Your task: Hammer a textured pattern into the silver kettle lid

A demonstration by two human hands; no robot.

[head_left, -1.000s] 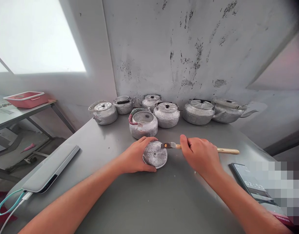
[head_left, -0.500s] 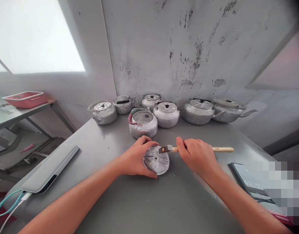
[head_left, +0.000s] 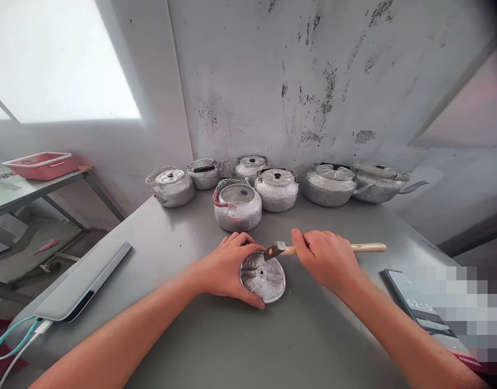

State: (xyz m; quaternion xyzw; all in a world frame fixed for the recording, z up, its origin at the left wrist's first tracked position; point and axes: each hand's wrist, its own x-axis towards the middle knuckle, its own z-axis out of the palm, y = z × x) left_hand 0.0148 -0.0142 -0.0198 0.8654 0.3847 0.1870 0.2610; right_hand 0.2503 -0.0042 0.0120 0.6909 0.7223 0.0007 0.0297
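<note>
My left hand grips the left rim of a round, dented metal kettle lid, thumb at the near edge and fingers at the far edge. The lid's inner side seems to face me, with a small hole at its centre. In my right hand is a hammer, held by its wooden handle, which sticks out to the right. The dark hammer head is over the far part of the lid; whether it touches cannot be made out. Just beyond my left hand stands a lidless kettle with a red and green wrapped handle.
Several dented metal kettles line the back of the grey table, among them a lidded one. A grey power bank with cables lies left, a phone right. A pink basket sits on a side table.
The lid has shifted slightly toward me and to the right, with its tilt changed, and my left hand has moved with it. The hammer stays close to the lid's far part.
</note>
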